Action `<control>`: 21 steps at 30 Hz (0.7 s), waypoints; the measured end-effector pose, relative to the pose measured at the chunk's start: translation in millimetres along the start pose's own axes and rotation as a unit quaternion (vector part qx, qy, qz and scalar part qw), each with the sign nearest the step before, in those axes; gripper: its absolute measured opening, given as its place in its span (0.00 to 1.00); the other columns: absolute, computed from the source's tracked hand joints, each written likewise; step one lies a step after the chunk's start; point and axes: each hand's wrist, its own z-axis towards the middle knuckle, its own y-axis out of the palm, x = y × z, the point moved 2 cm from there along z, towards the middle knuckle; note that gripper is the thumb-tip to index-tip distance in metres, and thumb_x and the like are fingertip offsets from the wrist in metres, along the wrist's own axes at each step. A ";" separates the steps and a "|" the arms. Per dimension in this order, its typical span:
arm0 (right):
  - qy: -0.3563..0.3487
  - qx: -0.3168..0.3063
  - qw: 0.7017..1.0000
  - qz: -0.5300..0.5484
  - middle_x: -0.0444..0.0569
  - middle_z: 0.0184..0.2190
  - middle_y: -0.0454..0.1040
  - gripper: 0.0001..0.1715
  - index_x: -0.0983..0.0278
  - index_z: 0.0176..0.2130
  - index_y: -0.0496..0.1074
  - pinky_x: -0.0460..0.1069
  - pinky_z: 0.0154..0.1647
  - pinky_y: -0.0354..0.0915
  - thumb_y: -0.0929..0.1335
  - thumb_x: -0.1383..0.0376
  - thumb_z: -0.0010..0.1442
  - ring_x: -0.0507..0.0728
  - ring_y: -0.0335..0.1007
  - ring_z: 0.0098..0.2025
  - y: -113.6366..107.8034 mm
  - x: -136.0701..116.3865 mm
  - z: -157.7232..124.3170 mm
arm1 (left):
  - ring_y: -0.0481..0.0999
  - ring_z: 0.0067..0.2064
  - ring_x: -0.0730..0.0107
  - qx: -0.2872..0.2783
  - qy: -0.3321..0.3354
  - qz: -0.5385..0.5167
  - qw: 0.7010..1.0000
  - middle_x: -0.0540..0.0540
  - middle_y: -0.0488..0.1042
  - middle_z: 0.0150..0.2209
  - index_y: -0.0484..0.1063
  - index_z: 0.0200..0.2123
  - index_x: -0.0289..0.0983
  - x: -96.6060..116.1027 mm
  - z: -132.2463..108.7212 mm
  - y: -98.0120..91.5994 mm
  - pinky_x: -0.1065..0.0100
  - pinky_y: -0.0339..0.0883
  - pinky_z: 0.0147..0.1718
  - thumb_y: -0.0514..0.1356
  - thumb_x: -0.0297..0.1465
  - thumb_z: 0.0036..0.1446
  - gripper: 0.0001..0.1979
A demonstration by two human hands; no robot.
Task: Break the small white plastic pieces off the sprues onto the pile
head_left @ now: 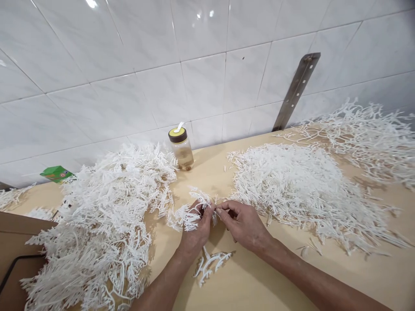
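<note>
My left hand [196, 229] is closed on a white plastic branched sprig [188, 214], held just above the wooden table [259, 280]. My right hand [243, 222] pinches the same sprig at its right end, fingertips meeting the left hand's. A loose white sprig [210, 261] lies on the table below my wrists. A big heap of white branched pieces [106, 224] is on the left. A flatter heap of smaller white pieces [301, 194] spreads on the right.
A small jar with a brown lid [181, 149] stands at the tiled wall [194, 65]. A green box [57, 173] lies at the far left. A metal bracket [296, 90] leans on the wall. Another white pile [369, 134] fills the far right. A cardboard box [16, 250] sits left.
</note>
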 end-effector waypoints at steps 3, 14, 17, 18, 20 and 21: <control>-0.013 0.006 1.000 -0.010 0.45 0.23 0.74 0.14 0.61 0.34 0.78 0.46 0.21 0.62 0.65 0.59 0.62 0.53 0.68 0.22 0.5 -1.5 -0.2 | 0.73 0.33 0.66 0.003 0.001 0.001 1.000 0.47 0.74 0.28 0.73 0.33 0.36 1.9 -0.6 0.7 0.67 0.66 0.36 0.58 0.44 0.59 0.16; -0.044 0.006 0.998 -0.053 0.44 0.23 0.72 0.08 0.62 0.29 0.70 0.47 0.25 0.64 0.64 0.64 0.59 0.53 0.67 0.24 6.7 -2.1 0.3 | 0.73 0.34 0.64 0.053 0.002 0.039 0.998 0.47 0.73 0.29 0.70 0.31 0.37 5.0 -5.8 1.7 0.65 0.66 0.40 0.58 0.42 0.59 0.14; 0.033 -0.031 0.999 0.023 0.41 0.19 0.69 0.06 0.61 0.31 0.67 0.46 0.16 0.62 0.65 0.61 0.59 0.52 0.64 0.18 13.0 0.4 2.3 | 0.74 0.36 0.64 0.094 -0.006 0.035 0.995 0.46 0.73 0.31 0.69 0.32 0.38 4.2 -8.2 2.5 0.65 0.66 0.40 0.58 0.40 0.59 0.11; 0.061 -0.046 0.995 0.059 0.40 0.17 0.67 0.07 0.60 0.32 0.65 0.46 0.14 0.61 0.64 0.60 0.60 0.52 0.63 0.15 14.9 0.7 2.9 | 0.74 0.36 0.64 0.097 -0.011 0.033 0.995 0.46 0.73 0.31 0.69 0.33 0.38 3.4 -8.2 3.0 0.65 0.67 0.40 0.58 0.40 0.60 0.11; 0.096 -0.066 0.987 0.113 0.38 0.15 0.65 0.09 0.60 0.31 0.63 0.46 0.12 0.61 0.63 0.58 0.62 0.52 0.62 0.12 17.3 -0.3 3.4 | 0.74 0.36 0.64 0.097 -0.019 0.032 0.995 0.46 0.73 0.31 0.69 0.34 0.38 2.1 -7.3 3.8 0.65 0.67 0.40 0.57 0.41 0.61 0.12; 0.098 -0.063 0.986 0.117 0.38 0.15 0.65 0.10 0.60 0.31 0.63 0.47 0.13 0.61 0.62 0.58 0.62 0.52 0.62 0.12 17.3 -1.5 3.2 | 0.74 0.37 0.64 0.095 -0.025 0.030 0.995 0.46 0.74 0.31 0.69 0.35 0.38 1.5 -6.6 4.1 0.65 0.68 0.40 0.58 0.41 0.60 0.12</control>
